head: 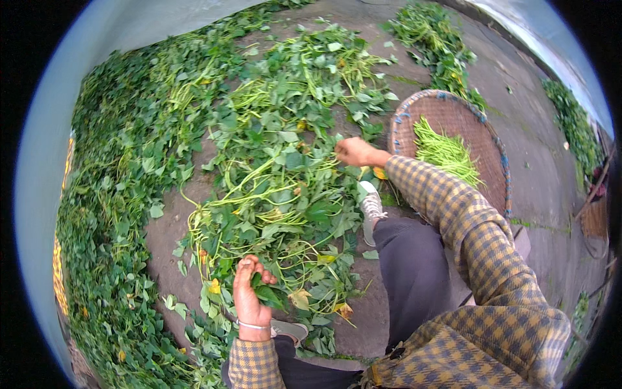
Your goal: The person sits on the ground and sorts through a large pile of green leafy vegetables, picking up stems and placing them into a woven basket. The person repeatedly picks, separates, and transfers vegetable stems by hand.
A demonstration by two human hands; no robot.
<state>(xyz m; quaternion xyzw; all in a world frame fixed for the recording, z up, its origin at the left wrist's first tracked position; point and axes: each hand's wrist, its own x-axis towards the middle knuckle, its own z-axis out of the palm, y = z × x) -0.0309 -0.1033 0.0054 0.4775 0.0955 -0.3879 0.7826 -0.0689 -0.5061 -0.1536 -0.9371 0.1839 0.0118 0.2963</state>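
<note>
Cut leafy vines (pixel 272 194), probably sweet potato, lie in a loose heap on the floor before me, their pale green stems tangled. At the heap's near side my left hand (pixel 250 291) is raised with curled fingers. A dark green leaf (pixel 266 293) shows between its palm and fingertips. My right hand (pixel 357 151) is at the heap's right edge, fingers bunched over the foliage; whether they grip a stem is hidden. To its right, a round woven bamboo tray (pixel 449 109) holds a bundle of thin green stems (pixel 444 150), partly covered by my right forearm.
A thick band of vines (pixel 112 194) covers the floor along the left. Another vine pile (pixel 435 44) lies beyond the tray. My shoes (pixel 371 209) stand beside the heap. Greenery (pixel 573 121) and a brown basket (pixel 594 219) are at the far right.
</note>
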